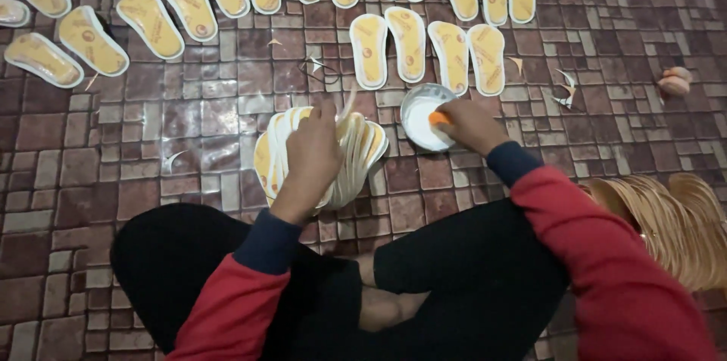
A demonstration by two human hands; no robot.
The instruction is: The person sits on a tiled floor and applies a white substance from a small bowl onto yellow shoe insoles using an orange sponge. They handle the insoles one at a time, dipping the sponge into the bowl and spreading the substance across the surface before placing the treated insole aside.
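Tiled floor [189, 126]; brush [438, 117] perhaps, half-hidden.

A person sits cross-legged on a tiled floor [189, 134]. The left hand [312, 150] rests on a fanned stack of insoles [356, 157], fingers curled over its top. The right hand [469, 125] holds an orange brush [438, 117] at the rim of a white bowl [421, 113] of white paste, just beside the stack. Yellow insoles [409, 43] lie in rows beyond the bowl. A pile of tan soles [674, 225] lies by the right sleeve.
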